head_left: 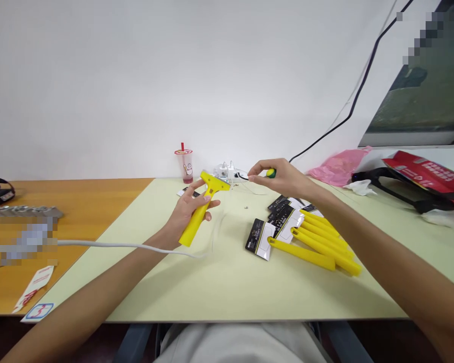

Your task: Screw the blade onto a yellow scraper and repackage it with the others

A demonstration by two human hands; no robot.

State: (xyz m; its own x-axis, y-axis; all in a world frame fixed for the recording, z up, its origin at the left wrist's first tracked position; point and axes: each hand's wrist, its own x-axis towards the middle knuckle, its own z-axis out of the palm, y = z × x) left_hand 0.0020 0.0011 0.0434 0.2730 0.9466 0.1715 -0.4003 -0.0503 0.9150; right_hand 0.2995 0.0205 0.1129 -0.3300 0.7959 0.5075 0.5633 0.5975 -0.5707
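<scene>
One white cable [109, 245] comes closest to the camera, crossing in front of the left forearm from the left edge, and its far end becomes too faint to follow. The fingers of the left hand [180, 218] are closed around one yellow scraper [195, 221], with the thumb across its neck and other fingertips showing on the far side. This scraper is held above the pale table top [196, 292], tilted, its wide head up and its handle toward the person. The right hand [285, 180], raised at its right and well apart from it, is curled with thumb and forefinger pinched together; it grips one green-and-yellow handle [271, 173], of which only the rounded end shows, and whether the pinched fingertips hold something I cannot tell. Below this hand lie at least four yellow handles [306, 254] and at least four black-and-white cards [259, 239]; they overlap, so the exact numbers are hard to count. One tiny piece [245, 207], too small to make out, lies between the hands. Farther stand one cup [184, 166] with one red straw [182, 146] and, partly hidden, some white plugs [227, 171].
</scene>
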